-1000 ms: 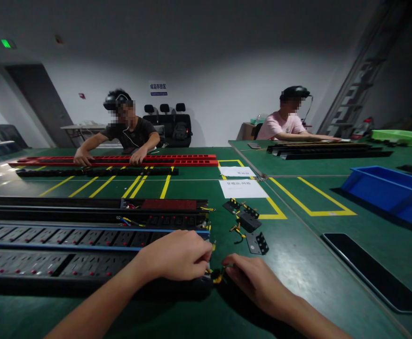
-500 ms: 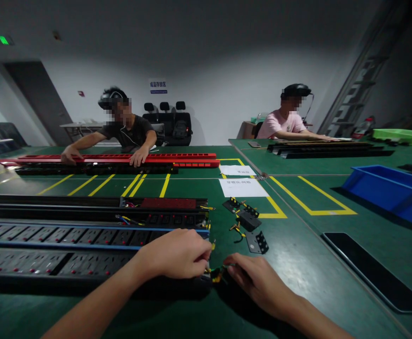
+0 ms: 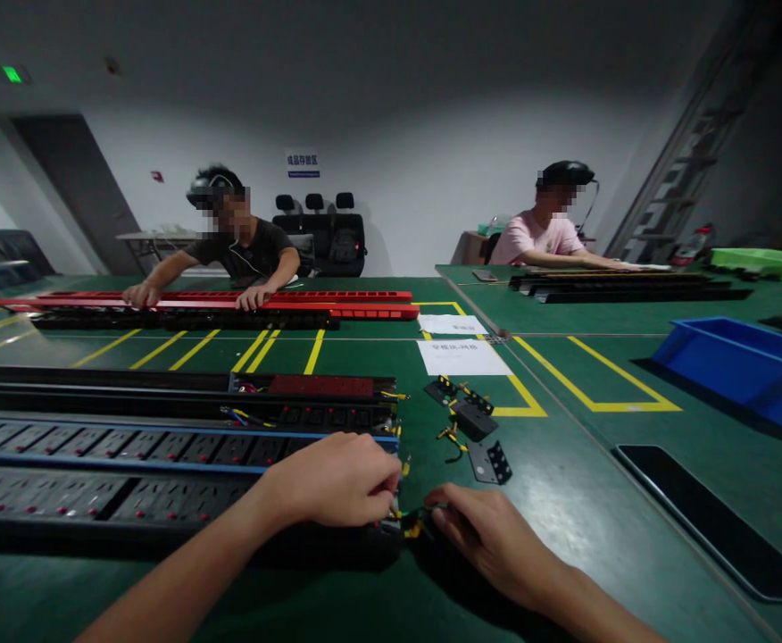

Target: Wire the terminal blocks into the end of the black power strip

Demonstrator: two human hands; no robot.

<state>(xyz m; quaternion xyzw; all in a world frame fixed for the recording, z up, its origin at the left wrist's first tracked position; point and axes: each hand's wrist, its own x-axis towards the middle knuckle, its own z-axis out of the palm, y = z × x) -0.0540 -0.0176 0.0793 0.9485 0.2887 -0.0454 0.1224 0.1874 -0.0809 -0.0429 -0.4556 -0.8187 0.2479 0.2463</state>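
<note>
Long black power strips (image 3: pixel 183 489) with rows of sockets and small red parts lie side by side on the green table. My left hand (image 3: pixel 341 478) rests over the right end of the nearest strip, its fingers pinched there; what they grip is hidden beneath them. Just off that end, my right hand (image 3: pixel 491 540) is closed, thumb and forefinger pinching a short yellow-green wire (image 3: pixel 412 529). Yellow wire ends (image 3: pixel 404 466) stick out of the neighbouring strip. Beyond my right hand lie black perforated end brackets (image 3: pixel 490 463) and a loose yellow-black wire (image 3: pixel 454 438).
A dark phone-like slab (image 3: pixel 705 518) lies at right, with a blue bin (image 3: pixel 745 362) behind it. White paper sheets (image 3: pixel 464 357) sit mid-table. Across from me, one person handles red rails (image 3: pixel 370 309); another is beside black profiles (image 3: pixel 578 290).
My hands hold nearly the same position at the strip's end. The view has shifted very slightly. Across the table, the person's hands have moved a little on the red rails.
</note>
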